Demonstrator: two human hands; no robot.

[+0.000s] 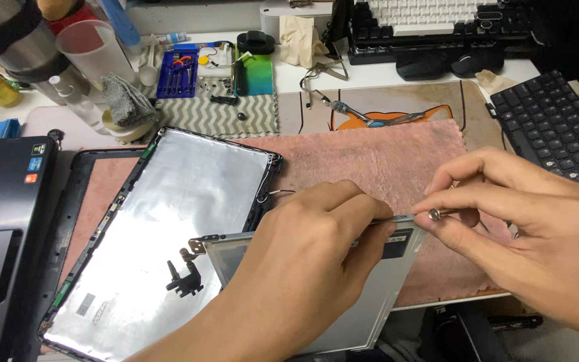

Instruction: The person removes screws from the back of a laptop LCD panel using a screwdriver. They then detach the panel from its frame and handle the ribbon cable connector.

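Screwdriver (small, metal-tipped) pinched in right hand grip; left hand grips the screen panel.

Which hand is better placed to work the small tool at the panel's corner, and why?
Right: the right hand already pinches the small tool at the panel corner, while the left hand presses the panel's edge.

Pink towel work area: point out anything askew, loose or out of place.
The silver-lined laptop lid shell lies tilted across the pink towel, its thin wires trailing loose at the corner. A small black hinge bracket sits detached on it. Small dark screws are scattered on the zigzag mat.
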